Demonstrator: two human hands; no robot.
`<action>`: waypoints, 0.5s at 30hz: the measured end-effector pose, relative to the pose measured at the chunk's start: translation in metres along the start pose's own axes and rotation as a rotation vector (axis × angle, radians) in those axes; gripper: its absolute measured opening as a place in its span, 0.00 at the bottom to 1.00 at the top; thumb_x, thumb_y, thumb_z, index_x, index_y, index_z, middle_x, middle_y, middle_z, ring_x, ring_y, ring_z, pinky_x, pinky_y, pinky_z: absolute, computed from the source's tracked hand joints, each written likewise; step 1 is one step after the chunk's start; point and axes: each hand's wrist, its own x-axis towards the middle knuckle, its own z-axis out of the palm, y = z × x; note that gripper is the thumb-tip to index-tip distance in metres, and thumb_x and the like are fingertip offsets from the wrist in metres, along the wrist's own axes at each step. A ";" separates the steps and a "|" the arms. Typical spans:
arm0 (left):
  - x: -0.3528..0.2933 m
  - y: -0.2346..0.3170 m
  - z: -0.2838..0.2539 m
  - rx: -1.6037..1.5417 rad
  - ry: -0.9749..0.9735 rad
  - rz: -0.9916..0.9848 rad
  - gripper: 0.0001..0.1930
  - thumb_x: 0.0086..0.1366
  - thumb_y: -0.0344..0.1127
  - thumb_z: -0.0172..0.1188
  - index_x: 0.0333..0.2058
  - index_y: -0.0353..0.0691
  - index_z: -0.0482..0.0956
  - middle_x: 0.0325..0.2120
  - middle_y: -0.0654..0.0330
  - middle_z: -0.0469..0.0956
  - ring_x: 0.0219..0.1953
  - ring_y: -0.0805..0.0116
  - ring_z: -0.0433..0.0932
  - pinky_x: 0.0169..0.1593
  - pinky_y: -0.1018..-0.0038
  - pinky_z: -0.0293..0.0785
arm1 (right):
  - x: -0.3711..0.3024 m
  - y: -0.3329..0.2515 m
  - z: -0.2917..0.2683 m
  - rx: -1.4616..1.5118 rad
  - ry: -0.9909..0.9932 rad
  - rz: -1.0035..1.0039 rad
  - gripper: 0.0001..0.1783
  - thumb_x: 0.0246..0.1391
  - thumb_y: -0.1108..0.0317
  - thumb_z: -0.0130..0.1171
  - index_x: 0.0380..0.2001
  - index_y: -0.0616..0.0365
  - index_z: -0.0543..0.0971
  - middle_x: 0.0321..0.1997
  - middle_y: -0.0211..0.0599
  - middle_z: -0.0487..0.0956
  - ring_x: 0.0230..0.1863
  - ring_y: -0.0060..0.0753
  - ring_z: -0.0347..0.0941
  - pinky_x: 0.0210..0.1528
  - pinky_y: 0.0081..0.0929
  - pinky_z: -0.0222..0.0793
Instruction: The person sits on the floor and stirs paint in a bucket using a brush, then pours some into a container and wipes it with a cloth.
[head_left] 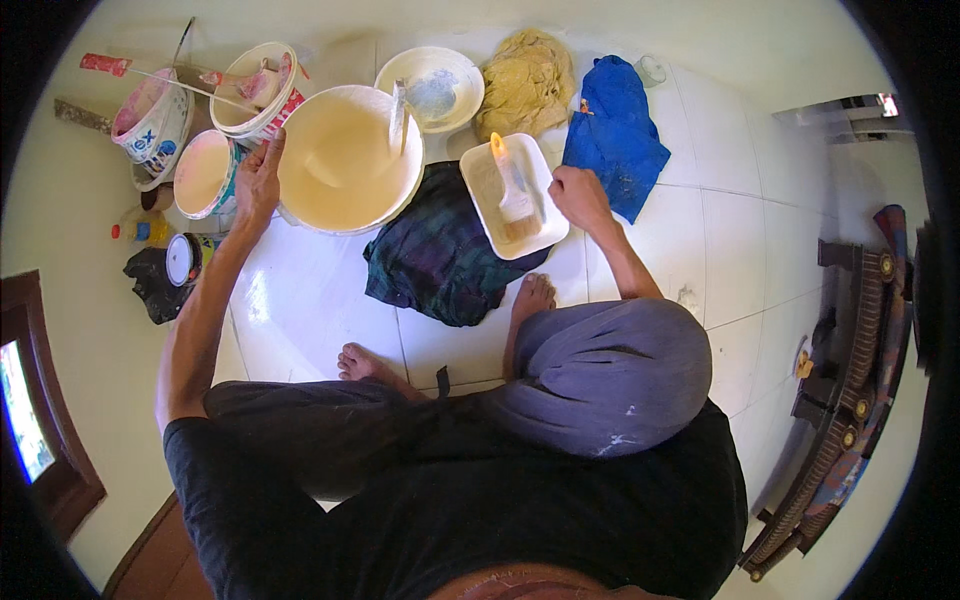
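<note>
On the white tiled floor stands a large white bucket [405,190] of cream-coloured paint, with a paint-smeared flat stick or blade [398,118] leaning inside its far rim. My left hand [259,182] grips this bucket at its left side, fingers against the wall. Right of it is a shallow white rectangular tray [482,213], partly over a dark checked cloth [435,250]. A wide paintbrush [513,190] with an orange-tipped handle lies in the tray, bristles toward me. My right hand [582,200] is closed at the tray's right rim; its fingertips are partly hidden.
Paint-stained buckets [160,120] crowd the far left, one holding a roller [262,88]. A white basin [430,85], a tan cloth [528,80] and a blue cloth [615,135] lie along the far wall. A small lidded can [182,260] stands left. Dark wooden furniture [850,370] is at right.
</note>
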 end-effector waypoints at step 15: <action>-0.008 -0.010 0.002 -0.020 -0.018 0.030 0.26 0.68 0.55 0.56 0.20 0.38 0.76 0.17 0.68 0.72 0.22 0.80 0.64 0.26 0.77 0.62 | -0.032 -0.071 0.016 0.088 -0.083 0.260 0.22 0.46 0.58 0.63 0.39 0.65 0.78 0.38 0.54 0.81 0.39 0.55 0.78 0.44 0.44 0.72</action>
